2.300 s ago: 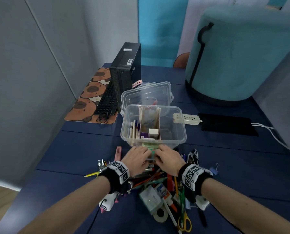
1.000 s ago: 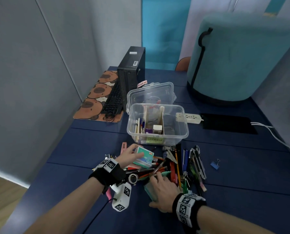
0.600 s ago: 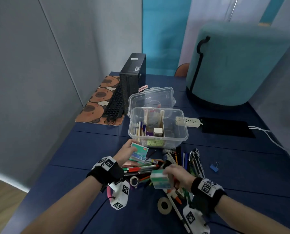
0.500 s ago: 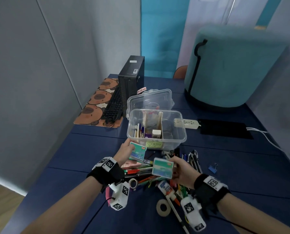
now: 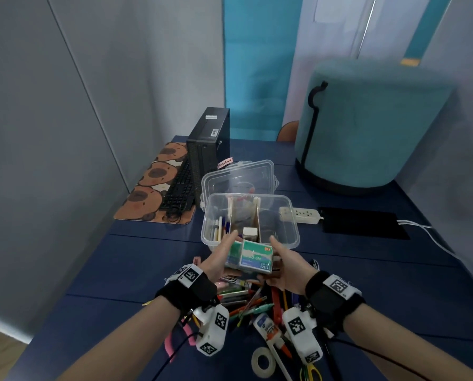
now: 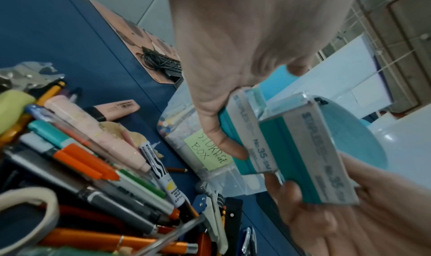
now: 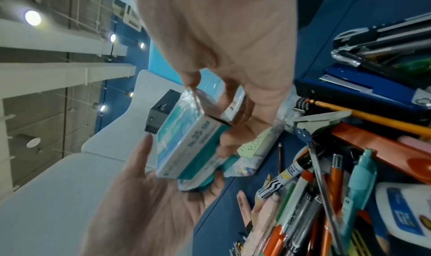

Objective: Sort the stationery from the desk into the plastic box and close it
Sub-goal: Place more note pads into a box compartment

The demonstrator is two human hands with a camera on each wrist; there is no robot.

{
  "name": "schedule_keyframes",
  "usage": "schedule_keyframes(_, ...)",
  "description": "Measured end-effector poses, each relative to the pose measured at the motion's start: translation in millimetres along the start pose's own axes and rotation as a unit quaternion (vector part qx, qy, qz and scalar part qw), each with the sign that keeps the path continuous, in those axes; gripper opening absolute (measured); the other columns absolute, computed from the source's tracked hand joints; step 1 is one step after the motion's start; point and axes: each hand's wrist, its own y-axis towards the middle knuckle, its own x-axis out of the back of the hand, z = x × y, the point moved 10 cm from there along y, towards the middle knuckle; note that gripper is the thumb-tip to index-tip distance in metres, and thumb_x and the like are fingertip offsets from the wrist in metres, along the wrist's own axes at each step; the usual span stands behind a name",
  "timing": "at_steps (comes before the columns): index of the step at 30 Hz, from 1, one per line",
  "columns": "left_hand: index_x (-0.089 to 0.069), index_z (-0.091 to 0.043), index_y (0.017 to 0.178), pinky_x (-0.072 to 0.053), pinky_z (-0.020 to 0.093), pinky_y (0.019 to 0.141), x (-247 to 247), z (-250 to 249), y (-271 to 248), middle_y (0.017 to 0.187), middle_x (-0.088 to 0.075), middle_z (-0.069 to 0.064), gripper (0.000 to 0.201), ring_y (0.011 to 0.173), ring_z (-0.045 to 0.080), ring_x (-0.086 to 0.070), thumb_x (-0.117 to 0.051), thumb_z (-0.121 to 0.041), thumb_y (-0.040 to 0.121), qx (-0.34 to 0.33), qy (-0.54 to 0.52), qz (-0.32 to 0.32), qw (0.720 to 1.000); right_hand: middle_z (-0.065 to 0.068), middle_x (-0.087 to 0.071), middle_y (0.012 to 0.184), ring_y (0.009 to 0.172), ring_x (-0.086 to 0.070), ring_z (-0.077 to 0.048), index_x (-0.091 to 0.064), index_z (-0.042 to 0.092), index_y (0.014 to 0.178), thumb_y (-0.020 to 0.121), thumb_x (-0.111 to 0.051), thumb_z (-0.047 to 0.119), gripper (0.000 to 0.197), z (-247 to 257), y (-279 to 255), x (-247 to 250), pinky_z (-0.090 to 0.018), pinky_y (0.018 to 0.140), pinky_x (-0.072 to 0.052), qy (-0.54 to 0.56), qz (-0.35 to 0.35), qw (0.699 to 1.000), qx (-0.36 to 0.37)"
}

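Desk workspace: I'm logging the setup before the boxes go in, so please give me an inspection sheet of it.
Surface: dark blue desk, mostly covered near the person.
Job's things: open plastic box with dividers, some pens inside; its lid lies behind it; two staple boxes held side by side just before it.
Clutter: pile of pens, glue bottle, tape roll, scissors.
Grippers: left hand and right hand each grip one staple box.
Cables: white cable; power strip.
Surroundings: computer, keyboard, teal stool, grey walls.
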Motion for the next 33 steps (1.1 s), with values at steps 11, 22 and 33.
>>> schedule_keyframes(11, -0.028, -0.012, 0.133, -0.055, 0.038, 0.078, 0, 7, 4, 0.117, -0.062, 0.013, 0.063, 0.102, 0.024, -0.062, -0.068, -0.028, 0.087, 0.028, 0.073, 0.025, 0.997, -0.006, -0.049, 0.124, 0.108, -0.058, -0.022, -0.039, 0.023, 0.133, 0.094, -0.044, 0.055, 0.051, 42, -12, -20, -0.036, 0.087, -0.054, -0.392, 0.026, 0.909, 0.14)
schedule_keyframes(22, -0.025, -0.019, 0.134, -0.052, 0.035, 0.077, 1, -27, 16, 0.129, -0.057, 0.014, 0.054, 0.107, 0.027, -0.061, -0.052, -0.045, 0.094, 0.048, 0.139, 0.048, 0.988, -0.001, -0.056, 0.111, 0.098, -0.054, -0.018, -0.048, 0.017, 0.123, 0.08, -0.072, 0.039, 0.054, 79, -2, -59, -0.031, 0.084, -0.048, -0.622, 0.066, 0.726, 0.286)
schedule_keyframes(33, -0.036, -0.019, 0.136, -0.055, 0.032, 0.075, -14, -99, 53, 0.125, -0.06, 0.012, 0.057, 0.109, 0.026, -0.062, -0.033, -0.059, 0.096, -0.012, 0.086, 0.102, 0.991, 0.006, -0.054, 0.107, 0.094, -0.052, -0.01, -0.05, 0.016, 0.114, 0.07, -0.081, 0.024, 0.055, 157, 36, -62, -0.016, 0.074, -0.039, -0.597, -0.043, 0.717, 0.357)
